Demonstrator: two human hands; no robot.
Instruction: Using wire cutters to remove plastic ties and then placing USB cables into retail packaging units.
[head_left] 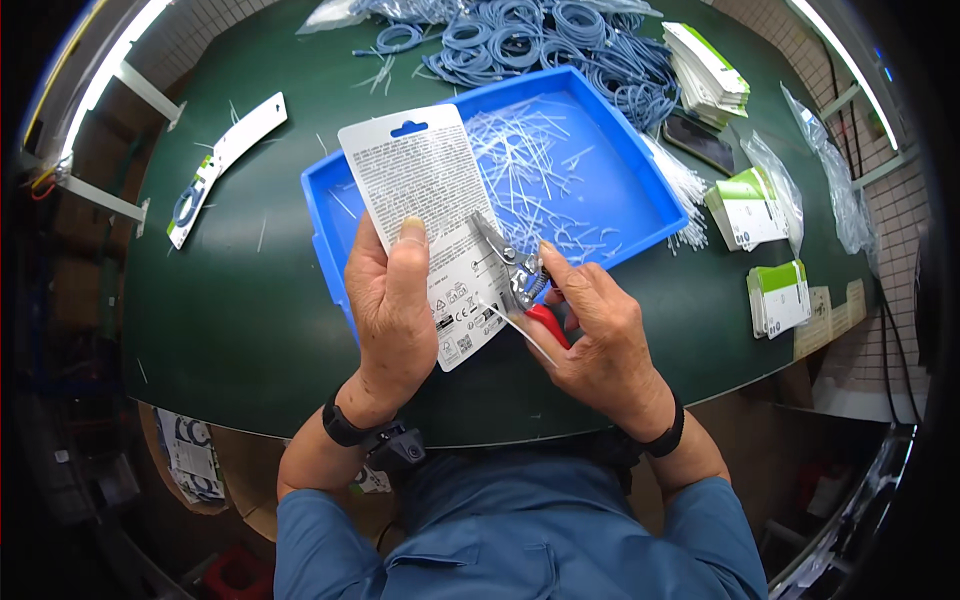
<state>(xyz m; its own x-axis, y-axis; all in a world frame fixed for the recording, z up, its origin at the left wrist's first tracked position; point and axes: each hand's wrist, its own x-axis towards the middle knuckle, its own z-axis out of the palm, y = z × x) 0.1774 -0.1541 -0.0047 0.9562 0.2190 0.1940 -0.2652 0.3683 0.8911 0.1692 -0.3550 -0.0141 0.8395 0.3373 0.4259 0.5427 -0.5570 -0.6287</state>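
Note:
My left hand (392, 315) grips a white packaging card (415, 180), thumb on its printed face. The card is tilted and has a hang hole at the top. In my right hand (612, 340) is a pair of spring-loaded snips (520, 272) with red handles. Their metal jaws lie over the right edge of the card. A thin white cable tie (522, 332) sticks out from the card's lower part toward my right thumb. Whatever is on the card's back is hidden.
Behind the card, a blue tray (625, 185) holds loose white cable ties. Coiled blue cables (515, 45) are heaped beyond it. Card stacks (780, 300), a phone (698, 143) and plastic bags (835, 170) lie right. A card with a cable (188, 205) lies left.

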